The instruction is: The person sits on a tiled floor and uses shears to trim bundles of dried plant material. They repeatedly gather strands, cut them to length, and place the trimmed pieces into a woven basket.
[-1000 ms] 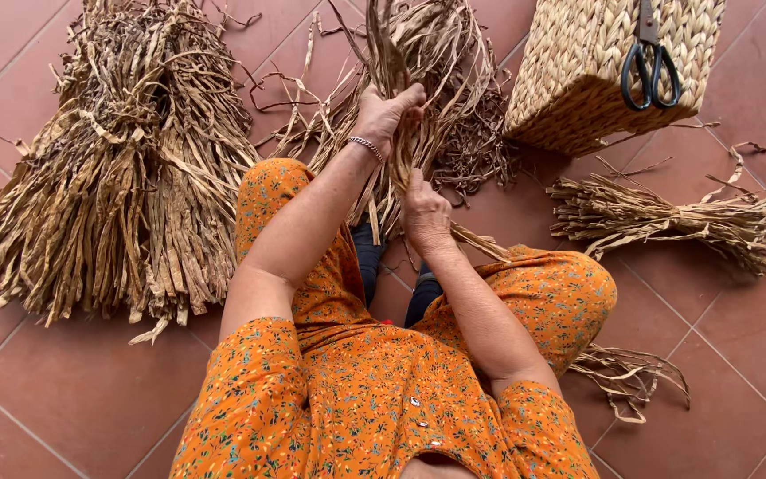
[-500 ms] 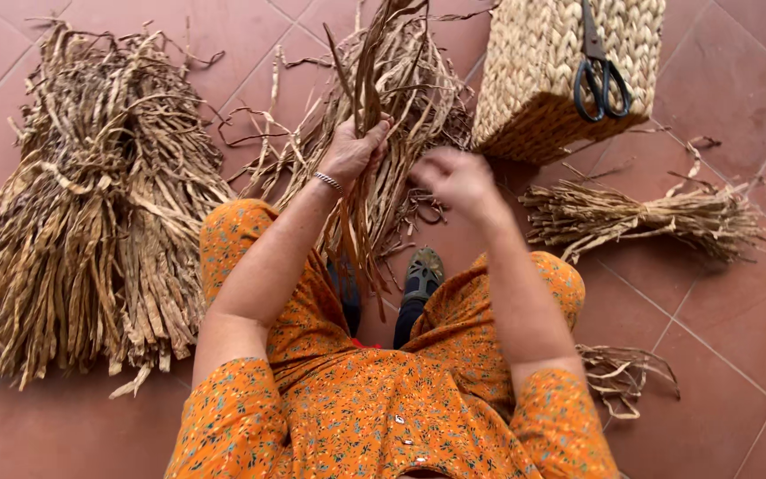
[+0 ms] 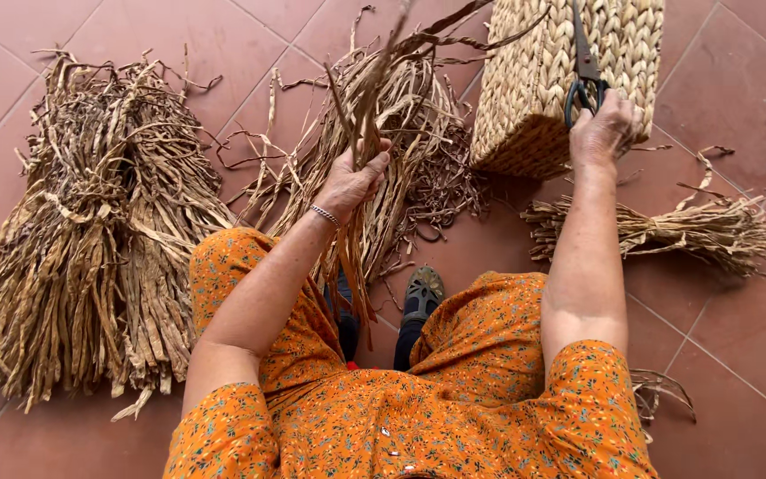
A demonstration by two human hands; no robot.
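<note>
I sit on a tiled floor in an orange flowered dress. My left hand [image 3: 352, 182] grips a thin bunch of dried leaf strips [image 3: 367, 98], held upright over my lap, its lower ends hanging between my knees. My right hand [image 3: 603, 131] reaches out to a woven straw basket [image 3: 543, 80] and rests on the black handles of a pair of scissors [image 3: 585, 75] that lie on the basket's side. Whether the fingers have closed on the scissors is not clear.
A big sheaf of dried leaves [image 3: 90, 239] lies on the floor at my left. A looser heap [image 3: 418, 151] spreads behind the held bunch. A small tied bundle [image 3: 667, 232] lies at the right, with scraps [image 3: 662, 390] beside my right hip.
My right hand has left the bunch and reached up and right to the scissors on the basket. My left hand keeps hold of the strips.
</note>
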